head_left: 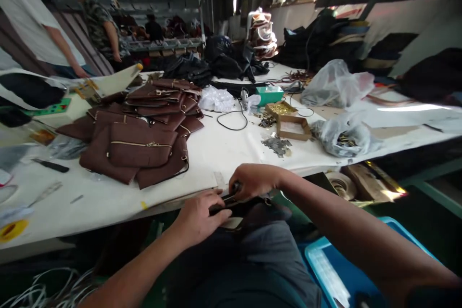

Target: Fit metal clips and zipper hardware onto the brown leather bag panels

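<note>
My left hand (200, 219) and my right hand (252, 180) meet just below the front edge of the white work table (224, 154), over my lap. Both grip a dark flat piece (245, 204), a strap or bag part, held between them. The right hand's fingers are curled over its far end, and the left hand's fingers press along its near side. Most of the piece is hidden by the hands. On the table ahead and to the left lies a pile of brown leather bag panels (140, 134) with gold zippers.
Small cardboard boxes of metal fittings (290, 122), loose metal parts (276, 144), clear plastic bags (339, 137), a black cable (233, 122) and dark bags lie further back. A blue bin (335, 262) stands at my lower right. Other people stand at the far left.
</note>
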Demonstrator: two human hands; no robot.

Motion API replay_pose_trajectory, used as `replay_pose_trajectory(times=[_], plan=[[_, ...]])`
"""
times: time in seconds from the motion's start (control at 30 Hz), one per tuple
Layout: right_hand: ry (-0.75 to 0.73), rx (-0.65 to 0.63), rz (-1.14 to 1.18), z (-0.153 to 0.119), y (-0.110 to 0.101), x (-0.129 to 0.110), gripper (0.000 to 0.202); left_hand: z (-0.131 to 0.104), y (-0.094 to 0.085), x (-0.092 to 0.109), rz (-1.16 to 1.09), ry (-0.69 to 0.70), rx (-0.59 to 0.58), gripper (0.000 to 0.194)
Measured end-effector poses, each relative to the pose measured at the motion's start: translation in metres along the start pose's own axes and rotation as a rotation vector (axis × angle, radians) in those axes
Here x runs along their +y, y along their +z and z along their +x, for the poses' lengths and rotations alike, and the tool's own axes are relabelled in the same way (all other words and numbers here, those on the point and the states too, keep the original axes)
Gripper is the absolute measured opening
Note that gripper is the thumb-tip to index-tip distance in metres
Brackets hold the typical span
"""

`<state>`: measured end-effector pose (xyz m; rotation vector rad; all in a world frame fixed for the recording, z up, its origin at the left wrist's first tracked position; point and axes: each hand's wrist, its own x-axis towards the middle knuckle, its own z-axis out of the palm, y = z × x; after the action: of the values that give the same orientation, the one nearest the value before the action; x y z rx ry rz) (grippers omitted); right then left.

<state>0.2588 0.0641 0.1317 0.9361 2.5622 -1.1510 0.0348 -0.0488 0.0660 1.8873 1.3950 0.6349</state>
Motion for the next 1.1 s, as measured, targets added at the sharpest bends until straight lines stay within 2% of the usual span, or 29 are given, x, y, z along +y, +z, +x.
replay_pose_trajectory(times=[0.07,0.2,0.3,0.37,0.43,0.47,0.53,0.6,0.67,0.73,0.83,0.9,1.0,1.1], plan=[[-0.002,-0.071,-0.083,0.016,0.000,-0.002,0.032,-0.003,0.023,-0.018,-0.109,-0.121,0.023,0.010],[-0.007,-0.158,-0.156,0.050,-0.001,-0.002,0.030,-0.010,0.067,-0.051,-0.269,-0.316,0.198,0.025],[-0.015,-0.171,-0.274,0.078,-0.001,-0.001,0.024,-0.008,0.090,-0.061,-0.426,-0.388,0.236,0.037],[-0.005,-0.148,-0.364,0.093,-0.001,-0.001,0.025,-0.004,0.098,-0.062,-0.498,-0.392,0.245,0.040],[0.012,-0.028,-0.381,0.102,0.001,-0.006,0.025,0.002,0.101,-0.060,-0.542,-0.395,0.269,0.039],[0.006,0.084,-0.333,0.104,0.003,-0.011,0.023,0.005,0.101,-0.059,-0.561,-0.401,0.283,0.039],[-0.065,0.359,-0.079,0.100,0.009,-0.025,0.014,0.010,0.100,-0.057,-0.606,-0.414,0.306,0.039],[-0.174,0.570,0.327,0.094,0.022,-0.042,0.022,0.015,0.100,-0.058,-0.659,-0.437,0.325,0.040],[-0.231,0.631,0.711,0.090,0.039,-0.054,0.037,0.020,0.101,-0.059,-0.718,-0.476,0.355,0.041],[-0.216,0.659,0.898,0.090,0.059,-0.053,0.046,0.023,0.103,-0.059,-0.789,-0.516,0.393,0.043],[-0.159,0.835,0.918,0.092,0.082,-0.033,0.051,0.027,0.105,-0.058,-0.909,-0.549,0.428,0.042],[-0.130,0.978,0.898,0.090,0.090,-0.016,0.050,0.028,0.107,-0.056,-0.980,-0.566,0.432,0.039],[-0.121,1.119,0.817,0.083,0.093,-0.002,0.050,0.028,0.107,-0.053,-1.061,-0.602,0.438,0.039],[-0.088,1.227,0.773,0.082,0.093,0.000,0.049,0.029,0.107,-0.049,-1.115,-0.628,0.440,0.042]])
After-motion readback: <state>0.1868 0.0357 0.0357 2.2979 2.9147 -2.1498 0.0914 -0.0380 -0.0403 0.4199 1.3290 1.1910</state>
